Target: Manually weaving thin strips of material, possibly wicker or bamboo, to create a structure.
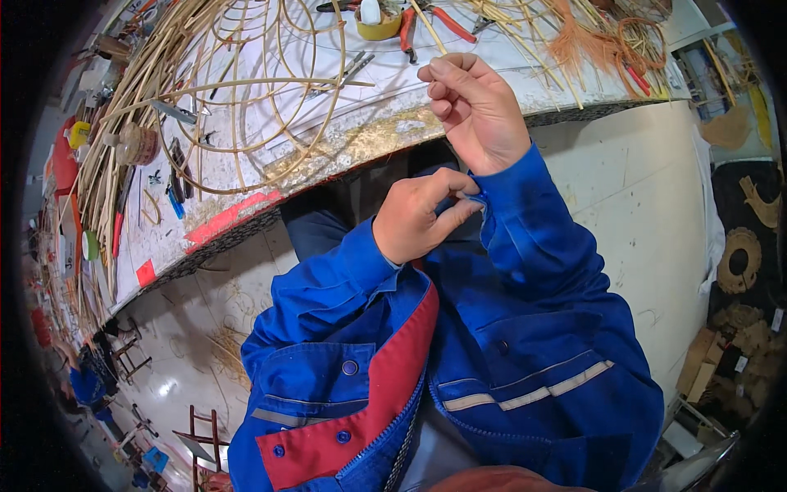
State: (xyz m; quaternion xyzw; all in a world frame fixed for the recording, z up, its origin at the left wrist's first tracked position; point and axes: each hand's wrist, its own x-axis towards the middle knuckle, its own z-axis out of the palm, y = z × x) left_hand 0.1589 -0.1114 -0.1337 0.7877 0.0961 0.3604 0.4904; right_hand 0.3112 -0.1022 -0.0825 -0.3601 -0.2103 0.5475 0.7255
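Observation:
My left hand (426, 213) is closed, with thumb and forefinger pinching the cuff (482, 197) of my blue right sleeve. Above it, at the table's edge, my right hand (484, 111) is raised palm toward me, its thumb and fingers curled together. A thin pale strip (428, 26) runs from the top of the view down to these fingers; whether they grip it or it lies behind them I cannot tell. To the left, a rounded frame of bent thin canes (236, 107) lies on the white-covered table (373, 123).
Red-handled pliers (407, 34) and a yellow tape roll (379, 29) lie at the table's far side. Long cane strips (135, 107) are heaped at the left, near a clear jar (137, 145). Orange fibres (578, 41) lie far right. A stool (201, 443) stands on the floor.

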